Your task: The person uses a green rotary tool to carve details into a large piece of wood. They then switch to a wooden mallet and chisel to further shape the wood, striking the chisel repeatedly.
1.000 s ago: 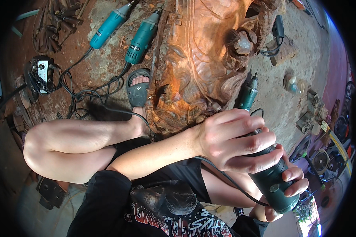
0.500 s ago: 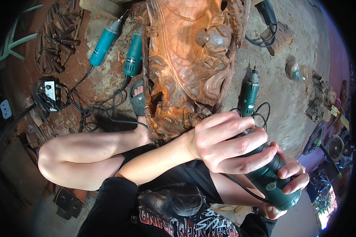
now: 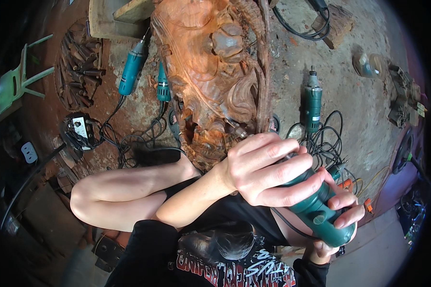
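Note:
My left hand [image 3: 273,170] wraps over the front of a dark green die grinder [image 3: 316,210], its fingers curled round the body. Farther back, my right hand [image 3: 342,205] grips the same tool's rear end from the right side. The grinder lies tilted, its metal collet [image 3: 241,131] pointing up and left at the lower part of a reddish-brown wood carving [image 3: 196,62]. Around the bit the wood shows deep folds and curls. I cannot tell whether the bit touches it. A black cord runs from the tool across my thigh.
Two teal grinders [image 3: 131,69] lie left of the carving; another green grinder [image 3: 313,103] lies on the right. Tangled cords [image 3: 328,138] and a power socket box [image 3: 81,131] sit on the floor. A basket of wooden-handled tools [image 3: 76,67] and a green chair [image 3: 17,83] are at left.
My view has shifted, so the carving appears further left and more floor shows on the right. Both hands keep their hold on the grinder, and its bit stays at the carving's lower right.

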`<state>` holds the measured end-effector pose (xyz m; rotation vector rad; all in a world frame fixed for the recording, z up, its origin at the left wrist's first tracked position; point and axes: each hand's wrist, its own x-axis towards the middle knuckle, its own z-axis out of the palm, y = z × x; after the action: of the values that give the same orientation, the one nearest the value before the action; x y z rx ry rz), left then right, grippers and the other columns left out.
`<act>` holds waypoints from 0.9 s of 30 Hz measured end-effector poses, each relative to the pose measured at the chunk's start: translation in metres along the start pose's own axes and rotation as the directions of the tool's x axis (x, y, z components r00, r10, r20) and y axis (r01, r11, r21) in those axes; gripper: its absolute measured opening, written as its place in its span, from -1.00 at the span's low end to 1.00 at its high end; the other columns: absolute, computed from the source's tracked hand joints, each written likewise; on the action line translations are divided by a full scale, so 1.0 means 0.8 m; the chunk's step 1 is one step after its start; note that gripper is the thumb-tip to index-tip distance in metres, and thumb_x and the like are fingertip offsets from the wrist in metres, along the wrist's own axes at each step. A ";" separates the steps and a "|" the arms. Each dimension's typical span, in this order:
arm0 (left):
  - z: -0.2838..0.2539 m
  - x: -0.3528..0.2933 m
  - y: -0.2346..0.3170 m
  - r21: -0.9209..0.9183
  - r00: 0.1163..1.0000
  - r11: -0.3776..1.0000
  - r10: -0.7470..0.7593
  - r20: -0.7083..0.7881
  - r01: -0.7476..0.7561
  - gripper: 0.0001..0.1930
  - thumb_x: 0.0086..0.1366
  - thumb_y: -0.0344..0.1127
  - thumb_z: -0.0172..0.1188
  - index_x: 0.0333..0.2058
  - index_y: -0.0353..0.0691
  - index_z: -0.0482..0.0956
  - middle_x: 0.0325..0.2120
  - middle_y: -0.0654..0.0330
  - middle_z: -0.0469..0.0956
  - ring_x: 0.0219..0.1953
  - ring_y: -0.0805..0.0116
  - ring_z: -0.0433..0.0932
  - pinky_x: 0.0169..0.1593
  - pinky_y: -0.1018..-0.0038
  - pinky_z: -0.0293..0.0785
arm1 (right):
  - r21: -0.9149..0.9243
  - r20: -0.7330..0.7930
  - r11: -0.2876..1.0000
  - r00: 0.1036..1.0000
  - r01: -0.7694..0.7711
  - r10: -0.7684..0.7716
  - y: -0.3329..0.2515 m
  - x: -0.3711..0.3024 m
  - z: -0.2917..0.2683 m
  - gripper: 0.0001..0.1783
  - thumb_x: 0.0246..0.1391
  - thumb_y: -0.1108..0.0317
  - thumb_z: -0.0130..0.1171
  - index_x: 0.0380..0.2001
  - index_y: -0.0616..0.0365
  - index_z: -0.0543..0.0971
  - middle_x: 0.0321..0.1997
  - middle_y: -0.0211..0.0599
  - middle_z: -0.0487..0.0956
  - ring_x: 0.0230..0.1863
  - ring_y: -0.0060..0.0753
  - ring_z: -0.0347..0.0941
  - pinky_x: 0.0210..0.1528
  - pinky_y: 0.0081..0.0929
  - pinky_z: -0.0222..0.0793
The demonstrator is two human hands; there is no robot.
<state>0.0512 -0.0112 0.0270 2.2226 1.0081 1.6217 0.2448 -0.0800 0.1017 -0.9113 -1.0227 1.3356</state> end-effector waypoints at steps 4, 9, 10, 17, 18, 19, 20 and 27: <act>-0.001 0.001 0.000 0.027 1.000 0.999 -0.022 0.006 0.022 -0.47 0.00 -0.60 0.52 -0.07 0.12 0.71 -0.23 0.33 0.64 -0.36 0.39 0.65 -0.40 0.52 0.54 | -0.027 -0.026 0.999 0.999 -0.046 0.046 -0.002 0.006 0.005 -0.51 -0.14 0.18 0.65 -0.29 -0.03 0.49 -0.14 -0.23 0.61 0.10 0.21 0.54 0.36 0.56 0.20; 0.001 0.004 0.001 0.036 0.999 0.999 -0.038 -0.010 0.039 -0.47 -0.01 -0.61 0.52 -0.08 0.12 0.72 -0.22 0.33 0.64 -0.35 0.38 0.64 -0.40 0.53 0.54 | 0.041 0.216 0.994 0.973 -0.097 0.086 -0.001 0.014 -0.024 -0.39 -0.25 0.20 0.67 -0.19 -0.16 0.44 0.11 -0.34 0.50 0.43 0.61 0.18 0.52 0.52 -0.10; 0.001 0.004 0.001 0.035 0.999 0.999 -0.038 -0.014 0.039 -0.47 -0.02 -0.61 0.52 -0.08 0.11 0.72 -0.22 0.33 0.64 -0.34 0.38 0.64 -0.40 0.53 0.54 | 0.035 0.227 0.994 0.970 -0.102 0.091 -0.001 0.015 -0.025 -0.39 -0.25 0.20 0.67 -0.19 -0.17 0.44 0.11 -0.34 0.50 0.43 0.61 0.18 0.52 0.51 -0.10; 0.005 0.003 0.001 -0.009 0.998 0.999 -0.047 -0.029 0.047 -0.54 0.03 -0.49 0.52 -0.07 0.07 0.73 -0.19 0.30 0.64 -0.32 0.36 0.64 -0.38 0.50 0.55 | -0.074 -0.068 0.990 0.991 -0.123 0.118 -0.012 0.014 0.009 -0.44 -0.23 0.18 0.71 -0.29 -0.14 0.47 -0.10 -0.35 0.60 0.20 0.38 0.51 0.36 0.39 0.34; 0.002 0.005 0.000 -0.006 0.999 0.999 -0.048 -0.026 0.047 -0.58 0.06 -0.44 0.51 -0.07 0.07 0.73 -0.20 0.30 0.64 -0.32 0.36 0.64 -0.38 0.50 0.55 | -0.074 -0.073 0.988 0.988 -0.139 0.134 -0.014 0.013 0.011 -0.42 -0.24 0.17 0.72 -0.28 -0.15 0.46 -0.07 -0.37 0.60 0.23 0.38 0.49 0.37 0.38 0.33; -0.001 0.005 0.000 -0.002 0.998 0.999 -0.052 -0.035 0.052 -0.61 0.08 -0.40 0.50 -0.08 0.06 0.73 -0.20 0.29 0.64 -0.32 0.36 0.65 -0.38 0.50 0.56 | -0.058 -0.055 0.989 0.990 -0.133 0.130 -0.017 0.001 0.009 -0.39 -0.27 0.19 0.71 -0.23 -0.18 0.45 0.00 -0.36 0.56 0.29 0.39 0.41 0.40 0.40 0.24; 0.000 0.008 0.004 -0.023 0.995 0.998 -0.067 -0.080 0.065 -0.68 0.15 -0.27 0.46 -0.08 0.05 0.73 -0.22 0.30 0.63 -0.32 0.36 0.65 -0.37 0.50 0.56 | -0.040 -0.035 0.991 0.991 -0.129 0.128 -0.022 -0.009 0.005 -0.34 -0.31 0.22 0.70 -0.18 -0.20 0.44 0.06 -0.36 0.52 0.35 0.40 0.33 0.43 0.42 0.15; -0.013 0.024 0.064 -0.249 0.982 0.968 -0.050 -0.182 0.003 -0.77 0.13 -0.31 0.40 -0.22 -0.11 0.63 -0.27 0.33 0.50 -0.21 0.37 0.57 -0.15 0.41 0.59 | -0.149 0.013 0.981 0.991 -0.126 0.130 -0.002 -0.042 -0.005 -0.30 -0.08 0.22 0.56 0.07 -0.10 0.34 0.21 -0.28 0.44 0.40 0.21 0.28 0.45 0.22 0.14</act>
<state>0.0654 -0.0390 0.0729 1.9155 0.8199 1.8590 0.2505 -0.1131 0.0998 -1.0909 -1.1074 1.3932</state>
